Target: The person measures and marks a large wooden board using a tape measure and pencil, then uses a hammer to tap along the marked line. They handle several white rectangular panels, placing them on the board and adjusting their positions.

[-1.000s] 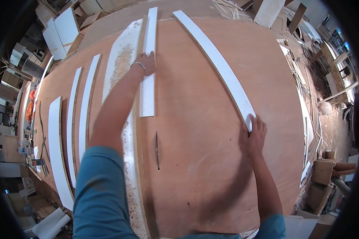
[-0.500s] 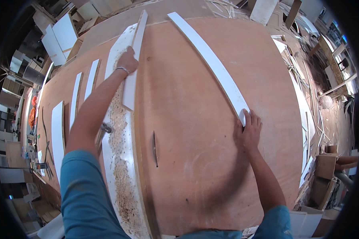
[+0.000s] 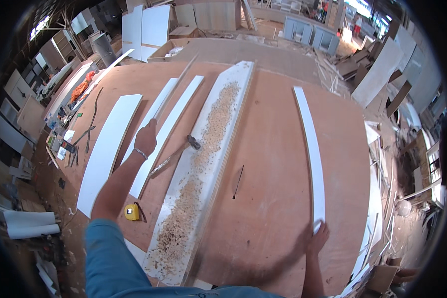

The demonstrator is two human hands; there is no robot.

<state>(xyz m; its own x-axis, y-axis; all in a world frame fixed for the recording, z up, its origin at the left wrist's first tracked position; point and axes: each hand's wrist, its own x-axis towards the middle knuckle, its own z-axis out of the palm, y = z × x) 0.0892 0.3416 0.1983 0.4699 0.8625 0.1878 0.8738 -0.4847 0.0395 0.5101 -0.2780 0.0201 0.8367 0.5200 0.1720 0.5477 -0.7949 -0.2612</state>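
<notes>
My left hand [image 3: 145, 138] grips a narrow white strip [image 3: 181, 77], which is seen nearly edge-on above other white strips on the left. Beneath and beside it lie a white strip [image 3: 184, 109] and a wider white panel [image 3: 109, 139]. On the right, my right hand [image 3: 318, 239] has its fingers closed around the near end of a long white strip [image 3: 310, 144] lying on the brown worktop [image 3: 268, 213]. Between the hands is a long white board [image 3: 171, 211] strewn with wood shavings. A hammer [image 3: 193, 142] rests with its head on that board.
A yellow tape measure [image 3: 132, 211] sits left of the board's near part. A thin dark stick [image 3: 239, 182] lies right of the board. Small tools and orange cloth [image 3: 82, 86] are along the left edge. Offcuts [image 3: 377, 174] line the right side.
My left hand has lifted its strip off the shavings-covered board and carried it left. My right hand still holds the right strip's near end. The view has tilted up, showing more of the workshop.
</notes>
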